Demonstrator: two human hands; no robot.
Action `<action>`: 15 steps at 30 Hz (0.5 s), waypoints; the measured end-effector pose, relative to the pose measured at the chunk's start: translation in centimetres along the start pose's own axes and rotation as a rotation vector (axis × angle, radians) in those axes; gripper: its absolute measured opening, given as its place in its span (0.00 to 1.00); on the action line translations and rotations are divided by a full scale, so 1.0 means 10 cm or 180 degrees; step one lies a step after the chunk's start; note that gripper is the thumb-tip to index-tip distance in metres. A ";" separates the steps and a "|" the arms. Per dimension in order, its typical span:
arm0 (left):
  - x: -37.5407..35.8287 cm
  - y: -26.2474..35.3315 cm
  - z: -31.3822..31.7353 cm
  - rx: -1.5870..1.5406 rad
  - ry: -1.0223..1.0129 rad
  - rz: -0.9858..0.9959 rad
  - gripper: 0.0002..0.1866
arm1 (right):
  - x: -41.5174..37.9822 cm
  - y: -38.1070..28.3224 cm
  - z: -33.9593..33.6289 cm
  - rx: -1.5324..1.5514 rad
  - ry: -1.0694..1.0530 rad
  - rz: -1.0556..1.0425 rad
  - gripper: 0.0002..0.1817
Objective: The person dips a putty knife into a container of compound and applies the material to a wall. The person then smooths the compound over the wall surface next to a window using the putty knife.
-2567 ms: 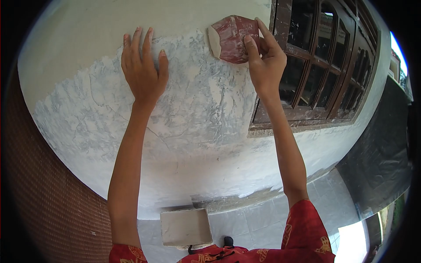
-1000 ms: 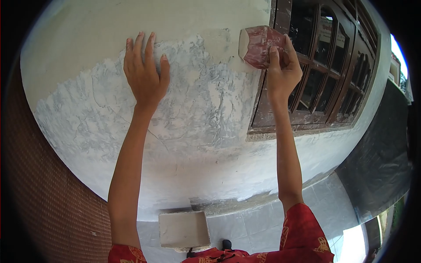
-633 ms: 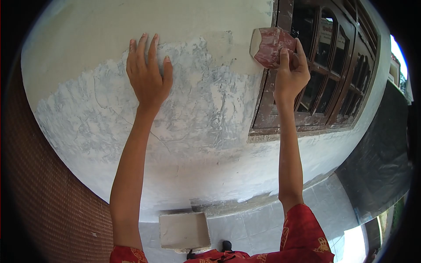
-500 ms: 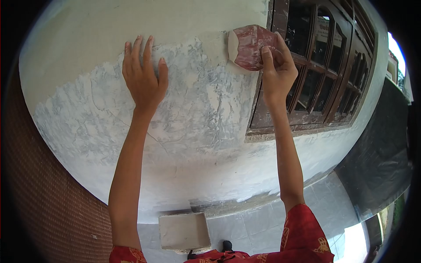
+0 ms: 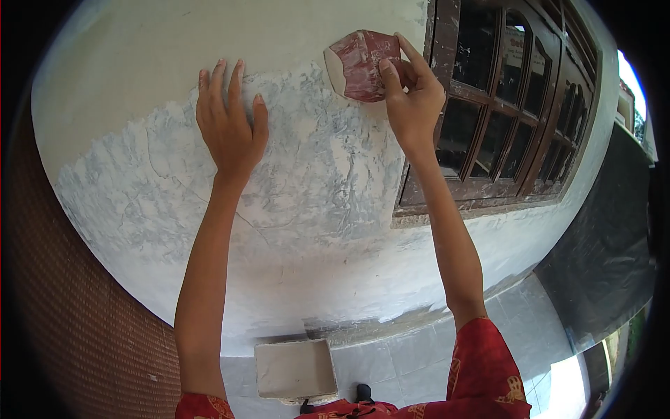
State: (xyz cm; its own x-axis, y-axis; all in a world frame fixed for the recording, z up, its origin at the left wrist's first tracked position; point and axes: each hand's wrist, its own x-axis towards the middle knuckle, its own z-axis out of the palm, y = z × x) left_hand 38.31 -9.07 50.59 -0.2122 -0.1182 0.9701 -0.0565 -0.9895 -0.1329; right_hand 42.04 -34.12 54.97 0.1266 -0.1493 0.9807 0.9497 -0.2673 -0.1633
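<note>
My right hand [image 5: 415,108] grips a dark red, putty-smeared spreader [image 5: 363,66], thumb on the near face and fingers around its right end. Cream putty [image 5: 336,72] covers the spreader's left end, which is against or very near the wall [image 5: 300,181]; contact is hard to judge. Spread out on the wall to the left, my left hand [image 5: 232,136] holds nothing. Smooth cream coating covers the upper wall, while the patch around and below my left hand is rough, grey and white.
Right of the spreader is a brown wooden window frame [image 5: 453,188] with glass panes. A shallow rectangular container [image 5: 296,370] with pale contents stands low near my feet, by the grey tiled floor [image 5: 391,356]. Woven brown matting [image 5: 91,300] borders the left; a dark sheet [image 5: 600,244] hangs at right.
My right hand has moved the spreader left and slightly up across the wall, away from the window frame. My left hand stays almost where it was.
</note>
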 end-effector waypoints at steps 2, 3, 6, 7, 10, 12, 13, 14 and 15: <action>0.01 0.01 0.00 0.0038 0.0012 -0.0004 0.28 | 0.10 0.02 -0.14 -0.0106 0.0181 0.0042 0.24; 0.01 0.03 0.00 0.0054 -0.0020 -0.0003 0.28 | 0.16 0.06 -0.23 0.0198 0.0458 0.0243 0.24; 0.01 0.02 -0.02 0.0075 -0.0060 0.0001 0.28 | 0.22 0.11 -0.27 0.0553 0.0824 0.0332 0.24; 0.01 0.03 -0.02 0.0066 -0.0069 0.0007 0.27 | 0.20 0.06 -0.19 0.0580 0.0587 0.0240 0.24; 0.00 0.00 0.00 0.0012 -0.0039 -0.0024 0.27 | 0.10 -0.03 -0.02 0.0408 0.0220 0.0105 0.24; 0.00 0.00 0.00 0.0000 -0.0042 -0.0027 0.27 | 0.07 -0.05 0.06 0.0071 -0.0031 -0.0034 0.24; 0.01 -0.01 -0.01 -0.0001 -0.0033 -0.0036 0.27 | 0.12 0.00 0.00 -0.0034 0.0131 0.0059 0.24; 0.01 0.00 -0.01 0.0008 -0.0024 -0.0035 0.27 | 0.15 0.06 -0.12 -0.0025 0.0131 0.0051 0.24; 0.01 0.02 -0.01 0.0019 -0.0021 -0.0024 0.27 | 0.19 0.12 -0.26 0.0178 0.0569 0.0298 0.25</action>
State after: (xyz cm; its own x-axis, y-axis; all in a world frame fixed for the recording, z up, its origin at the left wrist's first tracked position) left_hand 38.21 -9.22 50.64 -0.2053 -0.1112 0.9724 -0.0523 -0.9909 -0.1243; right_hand 42.70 -37.17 56.40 0.1669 -0.3390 0.9259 0.9512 -0.1919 -0.2417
